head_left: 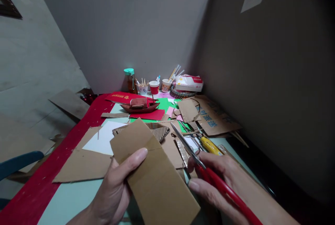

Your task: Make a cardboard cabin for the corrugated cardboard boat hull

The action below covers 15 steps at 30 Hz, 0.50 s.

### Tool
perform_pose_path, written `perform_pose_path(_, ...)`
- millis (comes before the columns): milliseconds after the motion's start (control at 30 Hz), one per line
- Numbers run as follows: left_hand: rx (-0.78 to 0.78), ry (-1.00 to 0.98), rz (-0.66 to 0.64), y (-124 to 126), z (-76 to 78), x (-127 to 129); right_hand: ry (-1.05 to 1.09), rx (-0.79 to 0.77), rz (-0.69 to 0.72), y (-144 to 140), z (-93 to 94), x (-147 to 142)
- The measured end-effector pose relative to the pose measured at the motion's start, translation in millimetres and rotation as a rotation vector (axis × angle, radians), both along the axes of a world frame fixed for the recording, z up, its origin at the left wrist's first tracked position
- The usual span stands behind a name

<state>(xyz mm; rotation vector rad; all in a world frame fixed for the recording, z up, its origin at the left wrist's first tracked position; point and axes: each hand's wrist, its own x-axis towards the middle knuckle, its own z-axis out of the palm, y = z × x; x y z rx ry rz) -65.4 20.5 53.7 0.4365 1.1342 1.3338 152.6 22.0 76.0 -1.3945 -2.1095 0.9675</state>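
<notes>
My left hand [123, 181] grips a long strip of brown cardboard [159, 179], thumb on its face and the fingers behind it. In my right hand [222, 176] is a pair of scissors [206, 172] with red handles, its metal blades pointing up and left. The blades look closed together and are apart from the cardboard's right edge. Behind the strip lies a corrugated cardboard boat hull [161, 132], partly covered by it. Farther back rests a reddish-brown model boat [140, 105] with a canopy and a small mast.
Cardboard sheets [83, 162] and white paper [104, 137] lie at the left. A yellow-handled tool [211, 145] sits at the right beside cardboard scraps [190, 110]. Along the wall stand a bottle [130, 82], a red paper cup [154, 88] and a tissue pack [188, 83].
</notes>
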Motion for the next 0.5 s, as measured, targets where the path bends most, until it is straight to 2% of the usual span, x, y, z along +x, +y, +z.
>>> perform_pose_path(67,0.000,-0.014,0.008,0,0.7,1,-0.025,0.019,0.012,-4,-4.5,1)
perform_pose_path(233,0.115,-0.019,0.054,1,1.7,6,-0.052,0.105,0.078,-12,-8.1,2)
perform_pose_path(367,0.143,0.013,0.032,2,2.1,5,-0.086,0.136,0.101,-14,-7.7,6)
perform_pose_path(500,0.160,0.023,0.023,1,1.6,5,-0.119,0.156,0.125,-16,-15.2,5)
